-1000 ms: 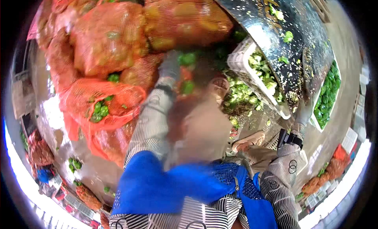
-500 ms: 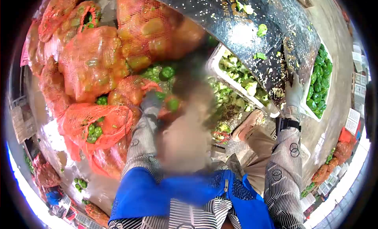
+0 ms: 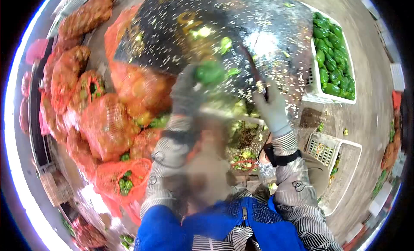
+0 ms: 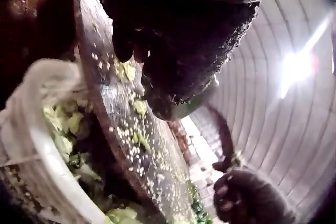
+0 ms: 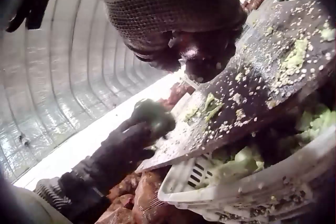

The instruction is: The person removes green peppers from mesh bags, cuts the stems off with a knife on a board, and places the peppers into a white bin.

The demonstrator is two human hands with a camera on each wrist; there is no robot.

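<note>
My gloved left hand grips a green pepper over the near part of a dark cutting board speckled with seeds. In the left wrist view the pepper shows under the glove's fingers, close above the board. My gloved right hand holds a knife pointing up over the board, a short way right of the pepper. From the right wrist view, the left hand holds the pepper at the board's edge.
A white crate of whole green peppers stands at the far right. Under the board sits a white crate of pepper scraps. Orange mesh sacks of peppers pile up on the left. Another white crate lies lower right.
My left hand has risen from the sacks to the board with a green pepper in it. The right hand with the knife has moved from the board's right edge towards the middle.
</note>
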